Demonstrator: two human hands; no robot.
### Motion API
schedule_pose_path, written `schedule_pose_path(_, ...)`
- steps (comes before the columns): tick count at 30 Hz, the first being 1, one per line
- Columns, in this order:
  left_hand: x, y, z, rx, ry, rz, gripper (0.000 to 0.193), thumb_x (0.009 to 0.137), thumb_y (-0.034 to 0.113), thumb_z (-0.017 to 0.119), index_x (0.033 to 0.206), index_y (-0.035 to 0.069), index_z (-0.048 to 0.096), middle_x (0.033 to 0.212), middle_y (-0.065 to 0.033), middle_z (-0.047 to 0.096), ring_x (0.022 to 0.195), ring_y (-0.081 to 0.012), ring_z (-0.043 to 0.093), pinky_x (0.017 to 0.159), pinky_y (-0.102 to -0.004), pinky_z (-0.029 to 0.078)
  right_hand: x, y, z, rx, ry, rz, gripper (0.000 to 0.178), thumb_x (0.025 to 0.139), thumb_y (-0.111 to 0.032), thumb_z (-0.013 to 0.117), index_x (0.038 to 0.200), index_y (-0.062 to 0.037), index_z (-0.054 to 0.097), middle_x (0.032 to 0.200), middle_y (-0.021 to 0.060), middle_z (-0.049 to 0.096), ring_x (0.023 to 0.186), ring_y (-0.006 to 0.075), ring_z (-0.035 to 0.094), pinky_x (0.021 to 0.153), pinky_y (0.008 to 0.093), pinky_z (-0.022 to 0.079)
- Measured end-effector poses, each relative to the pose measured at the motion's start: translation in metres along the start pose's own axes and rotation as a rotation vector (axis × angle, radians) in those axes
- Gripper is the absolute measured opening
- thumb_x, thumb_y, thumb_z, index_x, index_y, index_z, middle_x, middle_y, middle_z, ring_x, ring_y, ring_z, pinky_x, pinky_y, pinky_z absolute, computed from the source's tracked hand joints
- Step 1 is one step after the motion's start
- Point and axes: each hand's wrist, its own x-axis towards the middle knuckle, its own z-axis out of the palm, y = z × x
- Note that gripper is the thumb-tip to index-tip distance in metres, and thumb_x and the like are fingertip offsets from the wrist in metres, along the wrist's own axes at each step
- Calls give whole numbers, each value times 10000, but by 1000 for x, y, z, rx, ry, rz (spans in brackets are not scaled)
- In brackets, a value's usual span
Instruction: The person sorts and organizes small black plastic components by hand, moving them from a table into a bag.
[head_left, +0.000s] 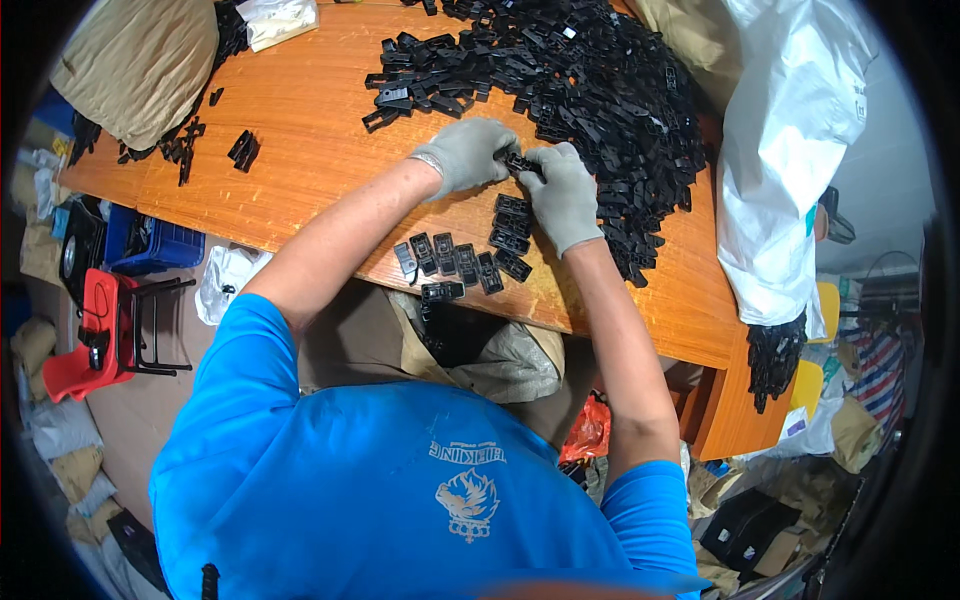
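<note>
Both my hands wear grey gloves and meet over the wooden table. Between them is a small black plastic part [518, 163]. My left hand [467, 156] pinches its left side, and my right hand [563, 194] grips it from the right. The fingers partly cover the part, so its full shape is hidden. Just below my hands, similar black plastic pieces [510, 224] stand in a short column beside my right wrist. More lie in a row [466, 262] near the table's front edge. A large heap of black parts [610, 100] spreads beyond my right hand.
The orange-brown table [330, 120] carries a brown paper bag [140, 70] at the far left and a white sack [790, 150] at the right. An open sack [500, 362] hangs below the front edge. A red chair [100, 335] and a blue crate [155, 240] stand left.
</note>
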Motion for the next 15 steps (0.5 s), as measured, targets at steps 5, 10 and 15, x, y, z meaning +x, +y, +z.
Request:
schedule_pose_path(5,0,-2,3,-96,-17,-49,338,915,237,812,1225,107,767,1146,-132,779,1087,-344,741,957,-437,578,3,2,-4,6,-111,17,213,913,-162,806,1117,-101,799,1090,162,690,1021,379,719,898,479,588)
schedule_pose_path(10,3,-11,2,-466,-60,-116,272,977,234,767,1183,57,777,1013,-130,790,862,-232,748,791,-367,579,-1,4,-7,19,-120,13,197,927,-195,801,1108,-121,818,1078,149,691,1013,363,713,891,478,582)
schedule_pose_path(15,-4,10,0,-180,-38,-128,241,998,258,724,1126,55,747,993,-135,778,920,-276,746,841,-408,566,-11,5,-6,42,-95,-26,177,953,-260,779,1070,-141,837,1011,140,709,991,351,707,860,469,571)
